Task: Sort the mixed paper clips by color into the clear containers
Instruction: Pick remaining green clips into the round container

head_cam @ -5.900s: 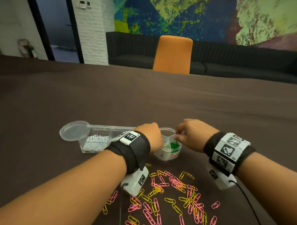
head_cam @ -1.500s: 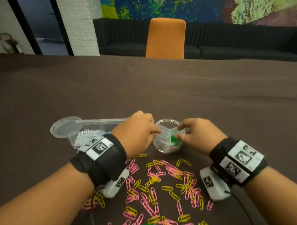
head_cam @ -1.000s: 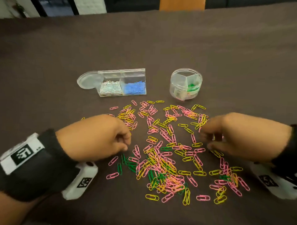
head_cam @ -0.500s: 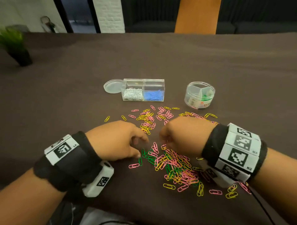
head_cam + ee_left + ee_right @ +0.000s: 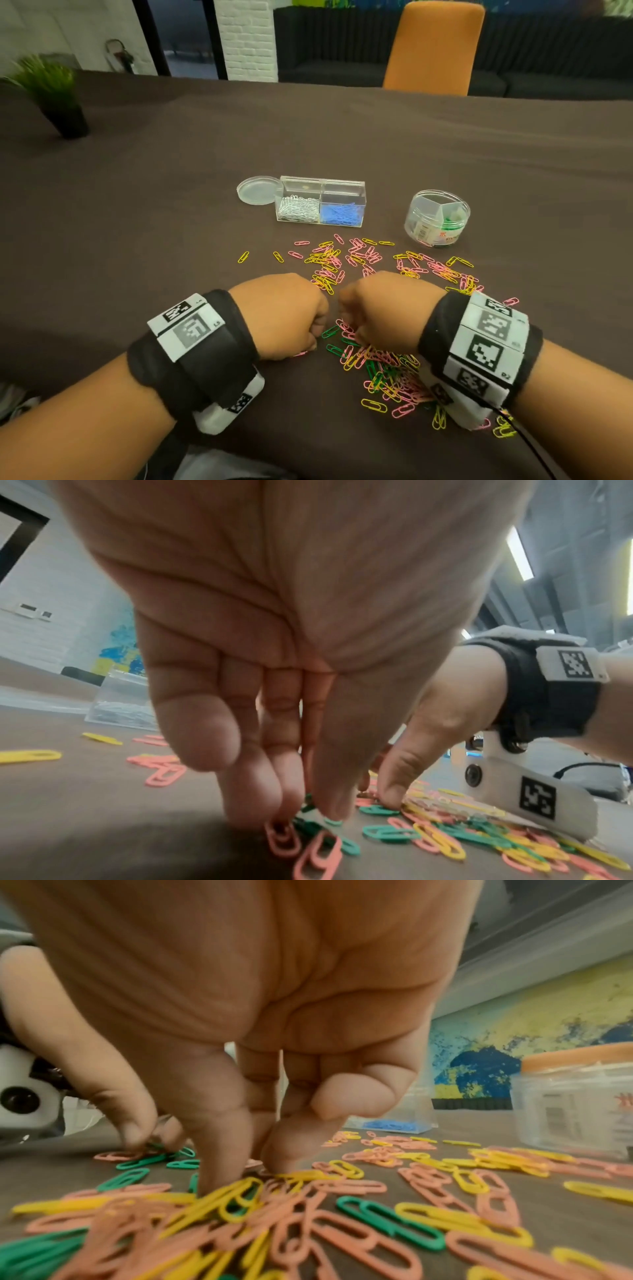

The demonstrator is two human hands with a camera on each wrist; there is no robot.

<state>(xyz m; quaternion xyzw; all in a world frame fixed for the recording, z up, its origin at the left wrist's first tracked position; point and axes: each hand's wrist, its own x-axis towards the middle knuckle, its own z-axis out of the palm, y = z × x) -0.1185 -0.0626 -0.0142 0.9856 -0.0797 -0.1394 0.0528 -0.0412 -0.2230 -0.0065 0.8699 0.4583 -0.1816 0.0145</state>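
Pink, yellow and green paper clips (image 5: 363,356) lie scattered on the brown table. My left hand (image 5: 301,813) points fingers down at the pile's near left edge, thumb and fingertips pinching a green clip (image 5: 332,821). Close beside it, my right hand (image 5: 245,1175) digs thumb and forefinger into yellow and pink clips (image 5: 240,1191); whether it holds one is hidden. In the head view both hands (image 5: 291,315) (image 5: 376,308) show only their backs. Farther back stand a clear two-part box (image 5: 320,205) with silver and blue clips and a round clear jar (image 5: 436,217) with green clips.
A round clear lid (image 5: 257,190) lies left of the box. A potted plant (image 5: 58,99) stands at the far left of the table. An orange chair (image 5: 435,48) is behind the far edge. Bare tablecloth (image 5: 137,222) stretches to the left of the clips.
Both hands came back from the round jar to the near part of the clip pile. Over the last half second they stayed there, close together, fingers working into the clips.
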